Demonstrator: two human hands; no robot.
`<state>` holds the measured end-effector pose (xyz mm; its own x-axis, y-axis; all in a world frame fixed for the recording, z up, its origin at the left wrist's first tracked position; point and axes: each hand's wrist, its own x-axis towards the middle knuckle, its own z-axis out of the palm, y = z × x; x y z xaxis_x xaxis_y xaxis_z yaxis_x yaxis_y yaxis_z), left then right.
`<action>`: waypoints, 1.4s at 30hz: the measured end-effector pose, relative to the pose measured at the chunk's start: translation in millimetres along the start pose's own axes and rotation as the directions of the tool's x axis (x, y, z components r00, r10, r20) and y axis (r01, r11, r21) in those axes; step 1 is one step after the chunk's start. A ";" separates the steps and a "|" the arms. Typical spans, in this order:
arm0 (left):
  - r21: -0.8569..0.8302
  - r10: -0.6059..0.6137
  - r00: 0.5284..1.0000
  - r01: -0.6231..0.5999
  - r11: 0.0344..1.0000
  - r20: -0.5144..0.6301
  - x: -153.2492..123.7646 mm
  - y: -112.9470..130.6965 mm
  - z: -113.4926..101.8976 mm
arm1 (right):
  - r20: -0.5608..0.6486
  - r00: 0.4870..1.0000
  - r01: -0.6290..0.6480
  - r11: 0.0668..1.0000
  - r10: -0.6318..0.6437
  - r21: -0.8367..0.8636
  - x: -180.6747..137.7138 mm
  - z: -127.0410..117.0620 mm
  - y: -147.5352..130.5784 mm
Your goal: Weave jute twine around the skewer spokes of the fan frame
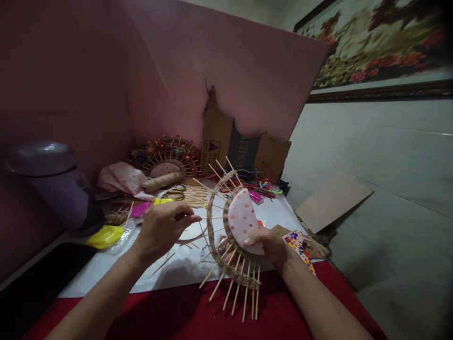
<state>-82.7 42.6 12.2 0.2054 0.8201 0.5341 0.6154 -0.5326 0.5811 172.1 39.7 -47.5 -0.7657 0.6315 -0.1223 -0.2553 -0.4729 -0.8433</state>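
head view, one frame.

- right hand [267,245]: holds the skewer frame [233,278] above the white table sheet [177,269], near its front edge. thumb lies flat on the dotted fabric disc [240,219]. the other fingers are curled behind it and mostly hidden.
- left hand [161,229]: just beside the frame's left rim. thumb and forefinger tips are pressed together, apparently pinching the thin jute strand [193,240]. the strand is too fine to be sure.
- frame: bamboo skewers fan out from the disc, with a woven jute band [212,222] curving round them, apart from the disc.

judgement on technique: hold the strand taut and low against the woven band, pass it over and under alternate skewers, and turn the frame with the right hand rather than reaching. slack would likely leave gaps, and too hard a pull could bend the skewers inward.

containers:
- purple lidded bin [53,184], far left: lid on, contents hidden.
- torn cardboard box [219,141], against the pink wall: inside not visible.
- clear bag [104,236]: holds something yellow.

also on the table: a jute spool [164,181] and loose skewers [194,193].
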 end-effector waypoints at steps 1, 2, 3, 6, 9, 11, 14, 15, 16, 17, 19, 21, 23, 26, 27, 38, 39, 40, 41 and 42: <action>-0.118 -0.066 0.996 0.072 0.990 0.055 1.4 0.0 -2.5 | 0.010 1.000 -0.004 1.000 0.004 0.002 -0.6 0.3 0.3; -0.246 -0.133 0.983 0.161 0.956 0.126 2.6 -0.4 -4.9 | 0.019 1.000 0.000 1.000 0.000 0.005 -1.2 0.7 0.6; -0.364 -0.190 0.962 0.252 0.897 0.199 3.5 -1.3 -7.1 | 0.025 1.000 0.012 1.000 -0.013 0.008 -1.6 1.1 1.0; -0.569 -0.278 0.895 0.437 0.696 0.348 4.4 -5.5 -10.7 | 0.017 0.998 0.057 0.998 -0.058 0.017 -2.4 2.7 2.7; -0.652 -0.287 0.856 0.514 0.557 0.429 2.8 -8.1 -7.9 | -0.031 0.995 0.095 0.995 -0.094 0.037 -2.5 6.1 4.6; -0.673 -0.279 0.844 0.535 0.511 0.459 1.3 -7.6 -3.4 | -0.062 0.992 0.117 0.992 -0.114 0.056 -2.2 9.4 5.2; -0.674 -0.279 0.837 0.544 0.499 0.470 -0.3 -5.8 3.6 | -0.068 0.992 0.114 0.990 -0.109 0.083 -1.3 14.0 5.1; -0.677 -0.281 0.838 0.544 0.496 0.468 -0.7 -5.5 5.7 | -0.061 0.993 0.106 0.990 -0.101 0.093 -0.9 15.0 5.0; -0.681 -0.282 0.840 0.541 0.494 0.463 -1.0 -5.6 7.7 | -0.056 0.994 0.100 0.990 -0.095 0.102 -0.6 15.6 4.9; -0.683 -0.283 0.841 0.539 0.493 0.461 -1.3 -5.9 9.6 | -0.051 0.995 0.095 0.989 -0.090 0.110 -0.2 15.8 4.9; -0.688 -0.282 0.845 0.534 0.491 0.455 -2.1 -7.1 13.5 | -0.032 0.997 0.078 0.989 -0.075 0.122 0.4 15.3 5.4; -0.693 -0.286 0.846 0.532 0.487 0.449 -3.0 -8.6 17.7 | -0.013 0.998 0.063 0.990 -0.062 0.130 0.9 14.0 6.4; -0.703 -0.298 0.847 0.532 0.471 0.441 -3.8 -9.9 22.3 | 0.007 0.998 0.053 0.990 -0.054 0.134 1.4 12.8 7.3; -0.720 -0.322 0.838 0.545 0.430 0.441 -5.0 -11.3 29.1 | 0.020 0.997 0.066 0.988 -0.069 0.143 1.6 12.2 7.9; -0.727 -0.326 0.835 0.548 0.415 0.443 -5.4 -11.7 31.1 | 0.028 0.997 0.070 0.986 -0.075 0.148 1.6 12.4 7.7; -0.726 -0.336 0.829 0.555 0.405 0.447 -6.5 -5.4 31.4 | 0.117 0.993 -0.005 0.991 -0.010 0.134 -0.1 6.4 8.1; -0.729 -0.333 0.829 0.555 0.399 0.449 -6.1 -4.9 31.0 | 0.122 0.992 -0.011 0.991 -0.006 0.134 -0.2 5.8 8.4; -0.733 -0.328 0.830 0.554 0.393 0.452 -5.7 -4.8 30.6 | 0.127 0.992 -0.017 0.991 0.000 0.133 -0.4 5.4 8.5; -0.736 -0.324 0.830 0.554 0.389 0.453 -5.3 -5.1 30.4 | 0.126 0.992 -0.020 0.991 0.003 0.134 -0.7 5.1 8.4; -0.739 -0.325 0.832 0.551 0.388 0.450 -5.0 -5.6 30.1 | 0.124 0.992 -0.025 0.990 0.008 0.137 -0.9 5.0 8.1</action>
<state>-64.3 47.8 -12.2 0.3135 0.9494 -0.0205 -0.2101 0.0905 0.9735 167.9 32.2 -51.7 -0.8352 0.5464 -0.0630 -0.3143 -0.5681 -0.7606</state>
